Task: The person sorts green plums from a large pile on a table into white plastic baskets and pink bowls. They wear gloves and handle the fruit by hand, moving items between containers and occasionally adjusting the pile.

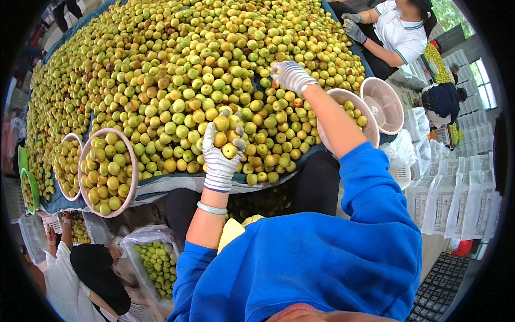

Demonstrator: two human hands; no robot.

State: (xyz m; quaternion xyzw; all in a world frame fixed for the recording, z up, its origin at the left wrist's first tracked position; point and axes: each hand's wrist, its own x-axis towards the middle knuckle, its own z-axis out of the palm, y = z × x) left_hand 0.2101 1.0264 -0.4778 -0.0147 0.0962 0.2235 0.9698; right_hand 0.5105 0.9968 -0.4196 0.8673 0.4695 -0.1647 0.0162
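A wide heap of round yellow-green fruit (177, 106), which look like jujubes, covers the table before me. My left hand (222, 161), in a striped white-and-grey knit glove, is turned palm up at the near edge of the heap. Several fruits (229, 151) lie in it, with the fingers curled around them. Farther to the right, my right hand (293, 76) is over the heap in a matching glove. Its fingers are curled, and whether a fruit is between them cannot be made out. Beneath my right forearm stands a pink plastic basket (372, 135) with some fruit in it.
A pink basket (134, 183) full of fruit stands at left, another (64, 195) behind it. Right of my forearm is a pink basket (398, 106). Co-workers sit at right (398, 32) and lower left (60, 277). A lined crate (130, 241) holds greener fruit.
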